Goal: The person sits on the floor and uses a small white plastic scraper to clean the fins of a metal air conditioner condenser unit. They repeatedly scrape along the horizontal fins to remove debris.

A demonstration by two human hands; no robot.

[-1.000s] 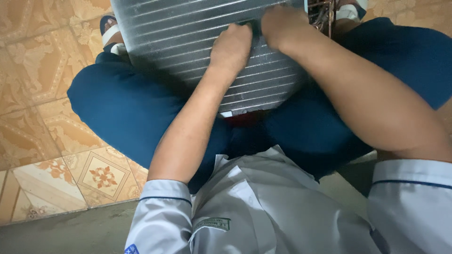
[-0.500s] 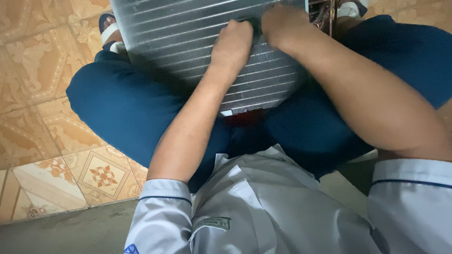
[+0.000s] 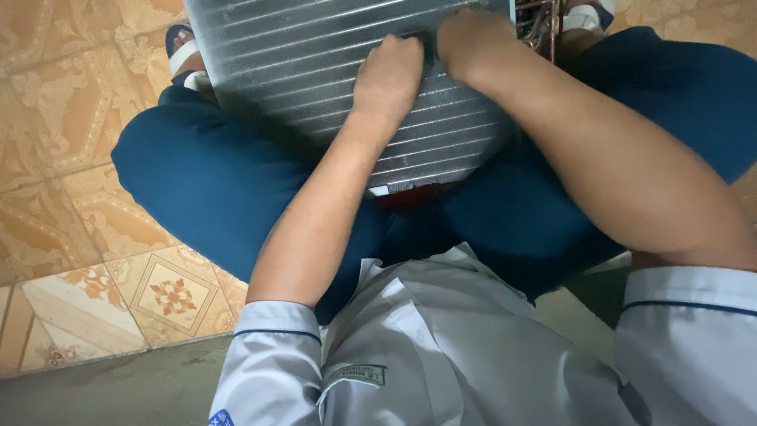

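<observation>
The finned coil panel leans on the knees, directly under both hands, fins running left to right. The left hand and right hand rest curled, knuckles up; what the fingers pinch stays hidden.

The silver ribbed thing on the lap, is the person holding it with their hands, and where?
Both hands rest on its ribbed face: the left hand near the middle, the right hand beside it toward the top. Whether the fingers grip the metal fin panel or only press on it cannot be told.
</observation>
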